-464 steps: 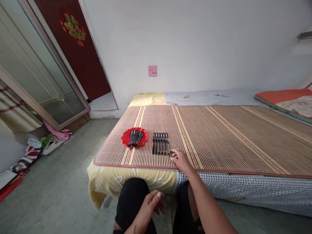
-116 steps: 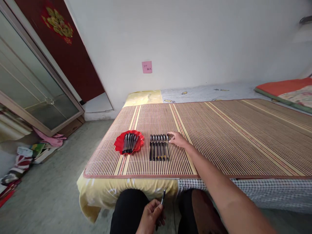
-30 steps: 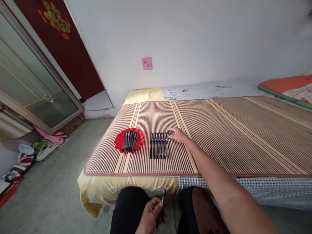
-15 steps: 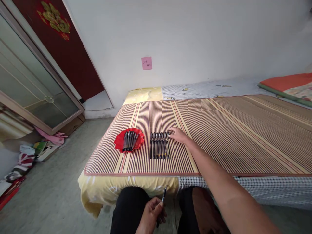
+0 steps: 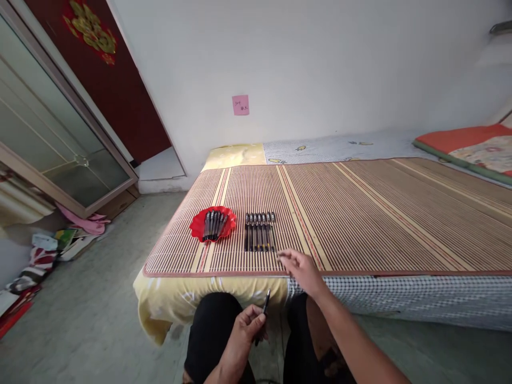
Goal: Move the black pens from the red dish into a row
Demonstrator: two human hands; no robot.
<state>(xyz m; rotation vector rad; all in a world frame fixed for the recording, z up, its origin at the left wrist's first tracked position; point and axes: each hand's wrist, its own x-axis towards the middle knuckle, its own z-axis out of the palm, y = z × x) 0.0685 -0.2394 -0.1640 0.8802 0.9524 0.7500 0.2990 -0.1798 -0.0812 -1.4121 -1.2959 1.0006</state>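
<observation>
My left hand (image 5: 248, 325) is closed around a black pen (image 5: 267, 301), held upright and slightly tilted between my knees, below the bed's front edge. My right hand (image 5: 300, 269) is over the front part of the mat, just right of the lower ends of a row of pens. Its fingers are loosely bent, apart, with nothing plainly held. The row of several black-capped pens (image 5: 260, 232) lies side by side on the mat, caps toward the wall. To the left, a red scalloped plate (image 5: 196, 226) holds several more dark pens (image 5: 214, 224).
A striped bamboo mat (image 5: 352, 224) covers the bed. Yellow cloth (image 5: 172, 293) and checked cloth (image 5: 380, 298) hang over its front edge. Folded orange bedding (image 5: 460, 143) lies at far right. A pink note (image 5: 240, 105) is on the wall. Assorted items (image 5: 76, 237) lie on the floor at left.
My right hand has drawn back from the cap end of the rightmost pen toward the bed's front edge. The row stays in place. My left hand still holds its pen; the view has shifted slightly.
</observation>
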